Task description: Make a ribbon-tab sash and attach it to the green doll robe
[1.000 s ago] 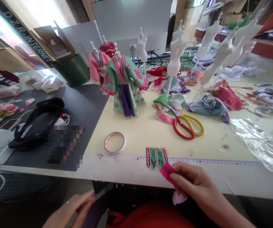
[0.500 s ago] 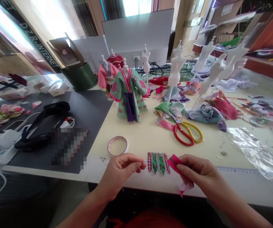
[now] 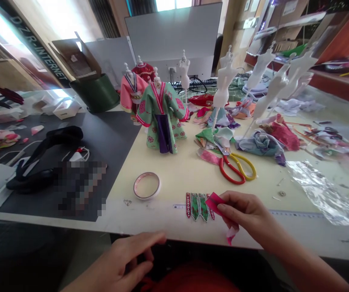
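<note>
Between thumb and fingers, my right hand (image 3: 243, 209) pinches a piece of pink fabric (image 3: 215, 202), whose loose end hangs below the palm. Under and left of it lie green pointed strips (image 3: 200, 207) with beaded edges, flanked by narrow pink studded strips (image 3: 188, 205). The pink piece covers part of the right-hand strips. My left hand (image 3: 134, 257) hovers at the table's front edge, holding nothing, index finger stretched out and thumb apart. A ruler (image 3: 178, 207) runs beneath the strips. A roll of tape (image 3: 146, 185) lies to their left.
Red and yellow handled scissors (image 3: 232, 168) lie behind the strips. A doll form in a green robe (image 3: 165, 117) and white mannequins (image 3: 223, 85) stand further back among fabric scraps (image 3: 261, 146). Clear plastic film (image 3: 323, 190) is at right, a black headband (image 3: 61, 140) at left.
My left hand has drawn back from the strips, down and left to the table edge, its fingers opening. My right hand still holds the pink fabric, now slightly further left over the strips.
</note>
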A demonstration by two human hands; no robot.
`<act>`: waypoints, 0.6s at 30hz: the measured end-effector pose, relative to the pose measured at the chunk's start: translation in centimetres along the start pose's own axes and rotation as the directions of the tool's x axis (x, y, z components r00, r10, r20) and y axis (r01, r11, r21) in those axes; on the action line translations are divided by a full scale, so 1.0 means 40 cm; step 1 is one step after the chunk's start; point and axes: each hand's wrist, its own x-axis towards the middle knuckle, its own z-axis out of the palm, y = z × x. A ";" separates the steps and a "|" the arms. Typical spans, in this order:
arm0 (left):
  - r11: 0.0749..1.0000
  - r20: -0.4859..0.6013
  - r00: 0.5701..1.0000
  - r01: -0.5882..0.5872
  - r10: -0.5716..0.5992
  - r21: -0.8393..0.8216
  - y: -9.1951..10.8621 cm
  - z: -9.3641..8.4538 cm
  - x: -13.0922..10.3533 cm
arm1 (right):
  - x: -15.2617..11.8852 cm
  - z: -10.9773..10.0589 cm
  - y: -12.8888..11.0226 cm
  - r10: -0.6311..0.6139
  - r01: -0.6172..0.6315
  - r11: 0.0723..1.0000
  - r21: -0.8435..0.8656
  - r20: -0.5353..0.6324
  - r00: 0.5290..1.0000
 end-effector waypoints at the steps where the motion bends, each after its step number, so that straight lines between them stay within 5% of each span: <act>1: 0.998 0.017 0.999 -0.048 0.048 -0.028 0.017 0.004 0.011 | 0.000 0.006 -0.002 0.001 -0.001 1.000 -0.008 0.023 1.000; 4: 0.965 -0.041 0.995 -0.095 0.088 -0.244 0.078 0.022 0.072 | -0.004 0.029 -0.009 -0.001 0.004 0.999 -0.033 0.095 0.995; 6: 0.868 -0.093 0.995 -0.064 0.021 -0.493 0.115 0.041 0.121 | -0.007 0.044 -0.013 -0.002 0.009 0.999 -0.048 0.139 0.990; 8: 0.737 -0.035 0.998 -0.055 0.042 -0.674 0.141 0.063 0.163 | -0.009 0.057 -0.015 -0.010 0.023 0.997 -0.076 0.161 0.987; 12: 0.686 -0.124 0.991 -0.124 0.050 -0.717 0.159 0.087 0.211 | -0.010 0.061 -0.009 -0.008 0.023 0.996 -0.091 0.154 0.988; 18: 0.714 -0.357 0.933 -0.227 -0.035 -0.663 0.142 0.049 0.233 | 0.007 0.009 0.010 0.041 -0.033 0.996 -0.081 0.102 0.994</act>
